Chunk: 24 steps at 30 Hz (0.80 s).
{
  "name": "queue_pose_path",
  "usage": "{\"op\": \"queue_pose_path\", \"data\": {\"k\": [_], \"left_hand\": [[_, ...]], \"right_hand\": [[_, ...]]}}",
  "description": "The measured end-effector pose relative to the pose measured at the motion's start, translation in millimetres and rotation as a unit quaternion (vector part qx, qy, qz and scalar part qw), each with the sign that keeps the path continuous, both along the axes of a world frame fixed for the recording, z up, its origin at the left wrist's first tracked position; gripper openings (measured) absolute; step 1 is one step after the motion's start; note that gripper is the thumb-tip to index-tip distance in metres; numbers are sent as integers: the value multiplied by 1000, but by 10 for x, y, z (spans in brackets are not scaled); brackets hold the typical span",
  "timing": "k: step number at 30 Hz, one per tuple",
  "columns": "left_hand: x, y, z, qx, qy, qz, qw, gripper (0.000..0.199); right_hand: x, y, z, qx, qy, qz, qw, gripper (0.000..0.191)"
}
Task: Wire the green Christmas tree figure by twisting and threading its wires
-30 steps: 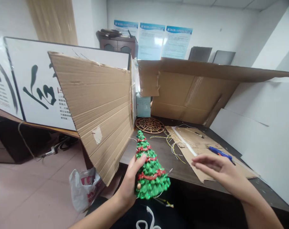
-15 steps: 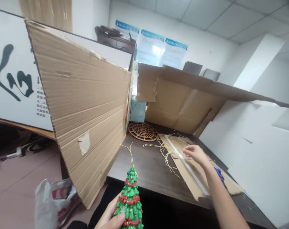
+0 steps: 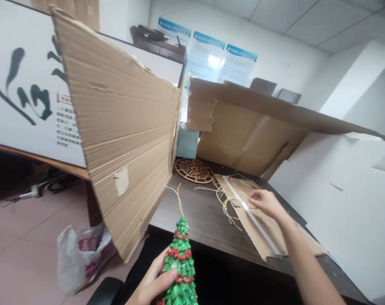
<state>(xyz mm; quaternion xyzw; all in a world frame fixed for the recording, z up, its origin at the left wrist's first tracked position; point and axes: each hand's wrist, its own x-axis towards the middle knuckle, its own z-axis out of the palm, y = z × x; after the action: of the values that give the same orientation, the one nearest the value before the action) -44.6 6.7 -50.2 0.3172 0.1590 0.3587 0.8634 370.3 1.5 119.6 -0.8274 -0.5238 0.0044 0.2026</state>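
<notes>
My left hand point(image 3: 157, 275) is closed around a green Christmas tree ornament point(image 3: 181, 264) with red garlands, low in the picture. Yellow and white wires point(image 3: 180, 201) rise from its tip over the dark tabletop. Above the flat cardboard sheet point(image 3: 259, 231) on the right is my right hand point(image 3: 267, 204), its fingers curled and pinched together. Whatever they hold, if anything, is too small to make out. Close by, to the left, several loose yellow and white wires point(image 3: 226, 207) lie across the cardboard's edge and the tabletop.
An upright cardboard panel point(image 3: 129, 131) flanks the table point(image 3: 202, 224) on the left. More cardboard point(image 3: 237, 135) stands at the back. Beside a pale blue box point(image 3: 188, 144) lies a round openwork trivet point(image 3: 194, 170). A white plastic bag point(image 3: 75, 258) sits on the floor.
The scene has shifted slightly right and the left part upward as the camera turned. A blue item beside my right forearm is now hidden. Both hands keep nearly the same pose.
</notes>
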Motion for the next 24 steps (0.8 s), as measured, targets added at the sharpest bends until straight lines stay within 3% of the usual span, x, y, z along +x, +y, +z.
{"op": "queue_pose_path", "data": {"k": [3,6,10,15,20,24], "left_hand": [[12,-50,68,8,13,-15,1000,86],[5,-71,112,22,15,-32,999,85],[-1,-79,140,0,18,-66,998,80],[41,-72,131,-47,3,-73,996,64],[73,-38,199,-114,-12,-83,990,55],[68,21,265,-125,-33,-105,986,53]], "right_hand": [[-210,-312,254,118,15,-7,993,33],[-451,-649,513,260,119,19,958,50],[-684,-921,735,436,99,24,894,37],[-680,-817,768,502,112,28,857,28],[-486,-518,863,626,260,112,726,20],[-445,-500,1008,621,346,191,677,12]]}}
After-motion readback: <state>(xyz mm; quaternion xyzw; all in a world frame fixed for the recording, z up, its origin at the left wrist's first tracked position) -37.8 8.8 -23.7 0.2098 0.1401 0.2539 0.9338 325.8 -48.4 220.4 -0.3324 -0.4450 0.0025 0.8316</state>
